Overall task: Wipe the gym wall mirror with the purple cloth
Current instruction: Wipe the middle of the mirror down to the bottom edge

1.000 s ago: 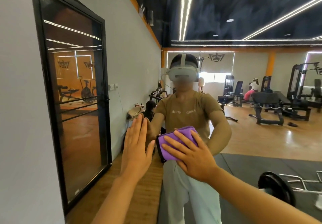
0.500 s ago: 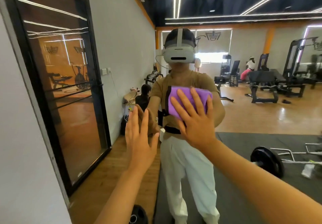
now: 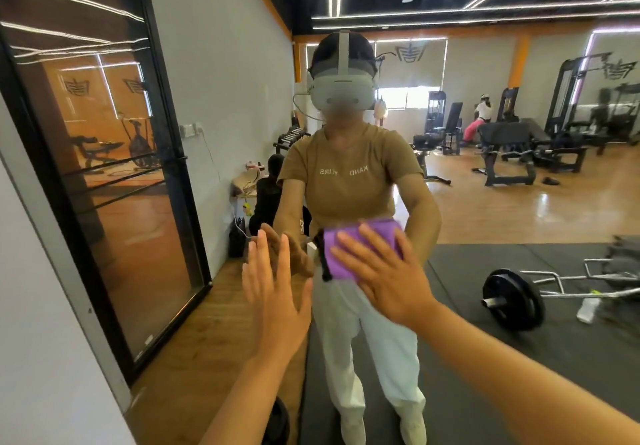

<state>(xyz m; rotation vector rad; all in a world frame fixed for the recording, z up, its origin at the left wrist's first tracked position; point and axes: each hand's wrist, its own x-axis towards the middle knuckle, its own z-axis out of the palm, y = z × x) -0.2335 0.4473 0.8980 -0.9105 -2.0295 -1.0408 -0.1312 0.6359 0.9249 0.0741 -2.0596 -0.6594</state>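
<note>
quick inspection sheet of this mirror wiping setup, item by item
surface: gym wall mirror, showing the person's own reflection and the room.
job's things: purple cloth, folded, flat against the glass.
clutter: barbell on the black mat, seen in the reflection.
grippers: right hand presses the cloth with straight spread fingers; left hand rests flat on the glass, holding nothing.
cables: nothing seen on the mirror itself.
surroundings: black-framed glass door on the left wall; weight machines reflected behind.
</note>
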